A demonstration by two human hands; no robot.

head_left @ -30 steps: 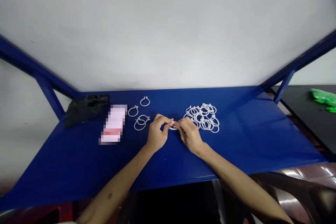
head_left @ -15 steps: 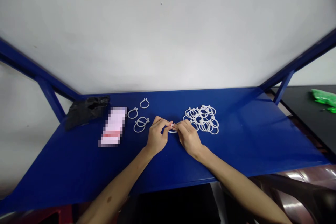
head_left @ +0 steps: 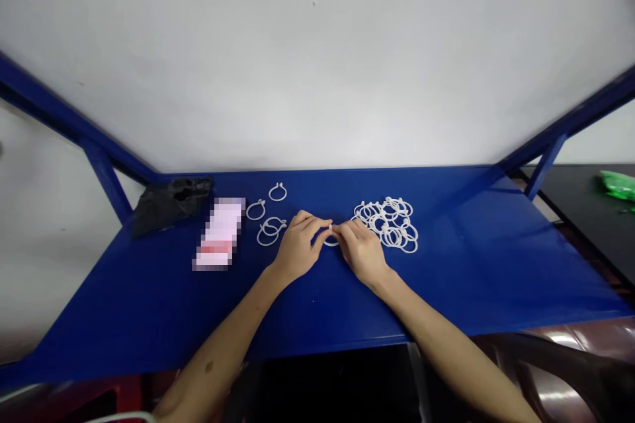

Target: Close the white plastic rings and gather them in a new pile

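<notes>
Two-handed fingertip hold on a white ring [head_left: 331, 244] over a blue table [head_left: 317, 320].
The left hand [head_left: 300, 248] pinches the ring's far side between thumb and fingers; the right hand [head_left: 364, 251] closes its bunched fingertips on the same part from the opposite side, much of the contact being hidden. Opposed pinches probably steady so small a piece while leaving its near curve exposed. Right of the held ring lies a heap of rings [head_left: 384, 227], just beside the right hand; to its left, four loose rings [head_left: 270, 235], two overlapping, presumably spread there to keep them apart from the heap.
</notes>
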